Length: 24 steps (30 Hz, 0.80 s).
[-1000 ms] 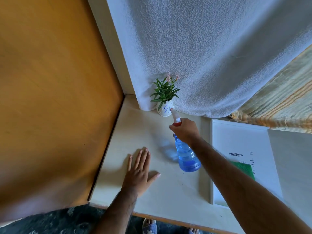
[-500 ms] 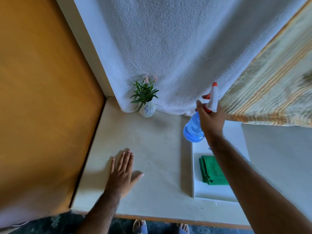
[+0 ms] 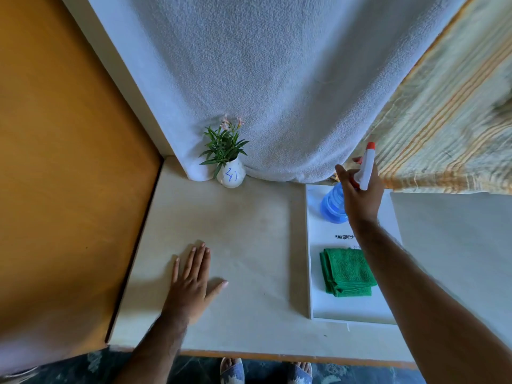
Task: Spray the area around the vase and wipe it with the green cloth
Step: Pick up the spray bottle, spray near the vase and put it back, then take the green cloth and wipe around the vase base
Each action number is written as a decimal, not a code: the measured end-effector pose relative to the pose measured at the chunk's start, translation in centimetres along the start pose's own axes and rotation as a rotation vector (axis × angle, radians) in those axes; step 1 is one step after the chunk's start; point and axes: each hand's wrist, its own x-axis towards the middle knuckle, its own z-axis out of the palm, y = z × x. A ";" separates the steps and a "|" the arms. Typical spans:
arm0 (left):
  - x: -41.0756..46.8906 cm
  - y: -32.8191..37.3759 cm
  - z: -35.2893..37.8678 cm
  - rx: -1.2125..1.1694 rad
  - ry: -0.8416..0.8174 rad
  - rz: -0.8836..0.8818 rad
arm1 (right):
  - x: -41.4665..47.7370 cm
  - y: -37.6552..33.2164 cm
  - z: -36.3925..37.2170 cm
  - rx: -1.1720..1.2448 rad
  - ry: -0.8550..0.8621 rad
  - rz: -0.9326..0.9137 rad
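Note:
A small white vase (image 3: 230,176) with green leaves and pink flowers stands at the back of the cream table (image 3: 249,231), against a hanging white towel. My right hand (image 3: 360,198) is shut on a blue spray bottle (image 3: 332,206) with a white and red nozzle, holding it over the far end of a white tray (image 3: 352,314) to the right of the vase. A folded green cloth (image 3: 346,271) lies in that tray, near my right forearm. My left hand (image 3: 191,284) rests flat and open on the table, in front of the vase.
A white towel (image 3: 277,79) hangs behind the table. A striped yellow fabric (image 3: 448,128) hangs at the right. An orange wooden panel (image 3: 63,162) borders the table's left side. The table's front edge runs along the bottom, with my feet below it.
My right hand has carried the spray bottle from beside the vase to the right, over the white tray. My left hand stays flat on the table.

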 end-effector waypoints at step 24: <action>-0.2 0.3 0.2 -0.040 -0.036 -0.054 | -12.3 5.2 -10.8 -0.580 -0.542 -0.291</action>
